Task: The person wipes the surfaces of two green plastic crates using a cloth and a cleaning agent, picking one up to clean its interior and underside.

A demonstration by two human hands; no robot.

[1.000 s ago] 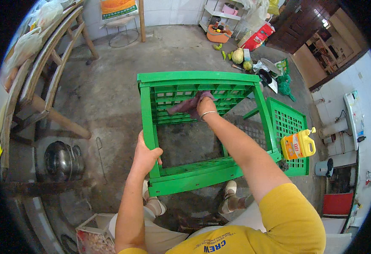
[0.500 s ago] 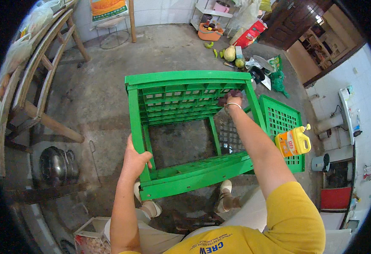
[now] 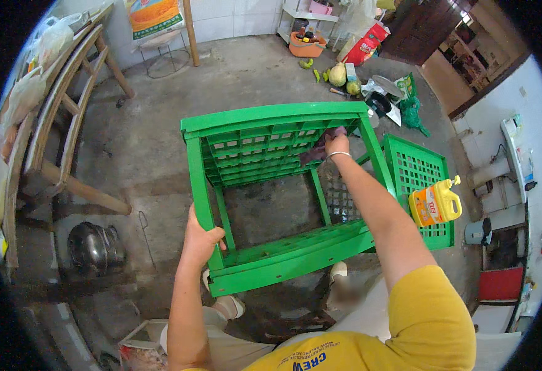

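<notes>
Low in the centre of the frame, the left hand (image 3: 200, 238) is closed around the near corner post of a green plastic crate (image 3: 271, 191), which stands on the concrete floor (image 3: 153, 154). Further up, the right hand (image 3: 335, 143) reaches inside and presses a dark cloth (image 3: 318, 150) against the far slatted wall, fingers clenched on it. At right, a yellow jug (image 3: 434, 204) sits on a green panel (image 3: 421, 179).
</notes>
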